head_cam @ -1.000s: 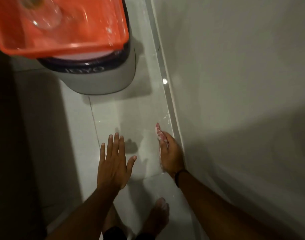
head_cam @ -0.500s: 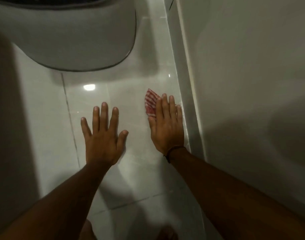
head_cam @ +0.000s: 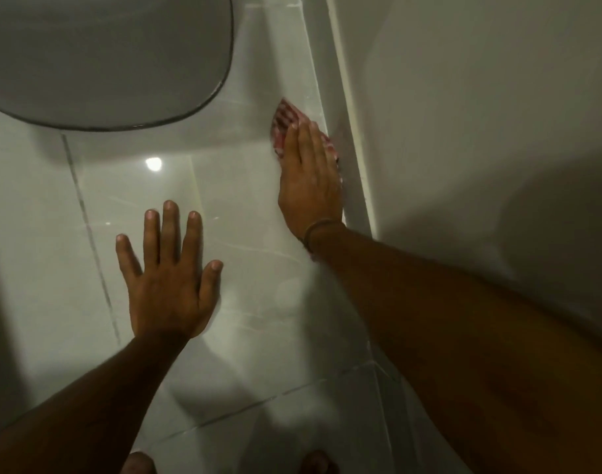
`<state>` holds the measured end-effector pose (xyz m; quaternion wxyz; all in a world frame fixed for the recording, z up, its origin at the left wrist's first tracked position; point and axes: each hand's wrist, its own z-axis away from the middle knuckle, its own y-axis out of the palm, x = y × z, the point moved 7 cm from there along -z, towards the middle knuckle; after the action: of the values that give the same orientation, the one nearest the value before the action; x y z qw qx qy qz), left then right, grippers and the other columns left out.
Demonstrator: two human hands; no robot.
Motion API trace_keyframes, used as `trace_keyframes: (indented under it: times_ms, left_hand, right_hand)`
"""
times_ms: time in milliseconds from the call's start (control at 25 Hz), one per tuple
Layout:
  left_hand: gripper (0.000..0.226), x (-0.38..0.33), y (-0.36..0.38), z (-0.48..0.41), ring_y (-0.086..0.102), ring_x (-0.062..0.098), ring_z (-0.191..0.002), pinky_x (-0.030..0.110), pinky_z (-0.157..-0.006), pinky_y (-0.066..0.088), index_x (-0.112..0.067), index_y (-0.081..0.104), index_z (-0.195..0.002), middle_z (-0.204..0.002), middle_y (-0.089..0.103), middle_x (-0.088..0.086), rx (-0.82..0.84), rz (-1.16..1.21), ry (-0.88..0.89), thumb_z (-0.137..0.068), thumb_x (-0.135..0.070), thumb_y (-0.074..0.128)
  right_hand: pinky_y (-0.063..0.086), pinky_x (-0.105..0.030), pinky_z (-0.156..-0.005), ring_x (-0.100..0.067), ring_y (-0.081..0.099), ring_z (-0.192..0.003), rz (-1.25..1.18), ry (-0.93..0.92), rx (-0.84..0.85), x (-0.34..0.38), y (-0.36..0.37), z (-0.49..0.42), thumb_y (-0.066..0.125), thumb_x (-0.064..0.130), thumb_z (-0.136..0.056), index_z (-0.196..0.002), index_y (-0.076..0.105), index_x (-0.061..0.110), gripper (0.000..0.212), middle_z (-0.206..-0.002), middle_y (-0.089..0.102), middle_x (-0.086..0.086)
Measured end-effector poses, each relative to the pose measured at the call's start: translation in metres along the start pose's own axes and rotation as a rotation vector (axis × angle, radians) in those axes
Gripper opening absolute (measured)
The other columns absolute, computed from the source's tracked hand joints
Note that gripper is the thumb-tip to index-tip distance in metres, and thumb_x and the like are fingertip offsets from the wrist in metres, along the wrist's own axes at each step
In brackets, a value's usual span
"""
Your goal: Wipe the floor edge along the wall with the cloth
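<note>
A red-and-white checked cloth (head_cam: 283,120) lies flat on the glossy white tile floor (head_cam: 244,206), right against the skirting strip (head_cam: 340,107) at the foot of the wall (head_cam: 480,131). My right hand (head_cam: 309,176) presses down on the cloth with fingers together, covering most of it; only its far end and a thin edge by the wall show. My left hand (head_cam: 167,278) rests flat on the tile to the left, fingers spread, holding nothing.
A large grey rounded appliance base (head_cam: 104,56) stands on the floor at the upper left, close to the cloth. Dark shadow runs down the left edge. My toes (head_cam: 140,463) show at the bottom of the view.
My right hand has slid the cloth forward along the floor edge and closer to the skirting. The view has dropped nearer the floor; the orange tub is out of sight.
</note>
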<state>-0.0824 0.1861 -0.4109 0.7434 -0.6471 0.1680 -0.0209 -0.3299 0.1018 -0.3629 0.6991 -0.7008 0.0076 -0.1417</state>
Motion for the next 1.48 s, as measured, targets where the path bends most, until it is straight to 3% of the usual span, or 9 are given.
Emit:
trace_keyframes:
  times_ms: [320, 440, 560, 760, 880, 1080, 1320, 1480]
  left_hand:
    - [0.081, -0.002, -0.004, 0.000, -0.005, 0.030, -0.172, 0.068, -0.133, -0.001, -0.024, 0.005, -0.176, -0.187, -0.005, 0.006, 0.006, 0.026, 0.004, -0.107, -0.063, 0.022]
    - [0.081, -0.002, -0.006, 0.000, -0.005, 0.030, -0.172, 0.067, -0.133, -0.001, -0.024, 0.005, -0.176, -0.187, -0.005, 0.007, 0.006, 0.026, 0.009, -0.107, -0.063, 0.022]
    - [0.081, -0.003, -0.008, 0.001, -0.004, 0.031, -0.172, 0.066, -0.134, -0.002, -0.024, 0.006, -0.176, -0.187, -0.003, 0.008, -0.006, 0.035, 0.011, -0.107, -0.062, 0.023]
    - [0.080, -0.004, -0.010, 0.002, -0.003, 0.032, -0.172, 0.069, -0.133, 0.000, -0.023, 0.006, -0.176, -0.187, -0.001, 0.009, -0.008, 0.040, 0.007, -0.108, -0.060, 0.023]
    - [0.080, -0.002, -0.009, 0.001, -0.004, 0.031, -0.172, 0.068, -0.133, 0.000, -0.024, 0.006, -0.176, -0.187, -0.001, 0.009, -0.007, 0.040, 0.004, -0.107, -0.060, 0.024]
    - [0.080, -0.005, -0.012, 0.001, -0.001, 0.034, -0.172, 0.069, -0.133, 0.000, -0.021, 0.010, -0.176, -0.187, 0.001, 0.011, -0.002, 0.040, -0.003, -0.107, -0.060, 0.023]
    - [0.081, -0.005, -0.010, 0.000, 0.001, 0.034, -0.172, 0.066, -0.132, -0.001, -0.022, 0.013, -0.176, -0.186, 0.004, 0.011, -0.025, 0.005, 0.001, -0.106, -0.062, 0.022]
    - [0.081, -0.005, -0.010, 0.000, -0.001, 0.033, -0.172, 0.067, -0.132, -0.001, -0.023, 0.011, -0.176, -0.187, 0.002, 0.010, -0.013, 0.016, -0.001, -0.106, -0.062, 0.023]
  right_hand:
    - [0.012, -0.046, -0.128, -0.038, 0.028, -0.160, 0.018, 0.098, 0.047, -0.006, 0.004, 0.048, 0.052, 0.021, -0.109, -0.163, 0.027, 0.003, 0.063, -0.171, 0.032, -0.022]
    - [0.027, -0.050, -0.128, -0.038, 0.039, -0.156, 0.027, 0.128, 0.013, -0.017, 0.000, 0.104, 0.051, 0.023, -0.109, -0.159, 0.038, 0.003, 0.055, -0.165, 0.043, -0.022]
    - [0.039, -0.052, -0.125, -0.038, 0.045, -0.152, 0.020, 0.182, -0.021, -0.027, -0.001, 0.169, 0.034, 0.020, -0.113, -0.157, 0.043, 0.001, 0.048, -0.161, 0.049, -0.023]
    - [0.047, -0.056, -0.117, -0.042, 0.048, -0.149, 0.051, 0.269, 0.071, -0.051, 0.002, 0.307, 0.063, 0.004, -0.097, -0.156, 0.043, 0.000, 0.063, -0.161, 0.046, -0.023]
    - [0.042, -0.054, -0.118, -0.044, 0.048, -0.147, 0.066, 0.263, 0.131, -0.057, 0.005, 0.347, 0.059, 0.010, -0.095, -0.156, 0.037, 0.000, 0.066, -0.161, 0.041, -0.023]
    - [0.048, -0.053, -0.114, -0.037, 0.046, -0.152, 0.064, 0.348, 0.120, -0.039, 0.002, 0.275, 0.044, 0.022, -0.107, -0.160, 0.036, 0.004, 0.056, -0.166, 0.042, -0.020]
    - [0.025, -0.049, -0.129, -0.034, 0.029, -0.160, -0.060, 0.340, 0.017, -0.009, 0.009, 0.054, 0.043, 0.031, -0.107, -0.163, 0.028, 0.006, 0.063, -0.171, 0.033, -0.018]
    - [0.015, -0.047, -0.131, -0.034, 0.025, -0.162, -0.036, 0.280, 0.030, -0.006, 0.011, 0.043, 0.047, 0.031, -0.107, -0.164, 0.026, 0.006, 0.066, -0.173, 0.030, -0.018]
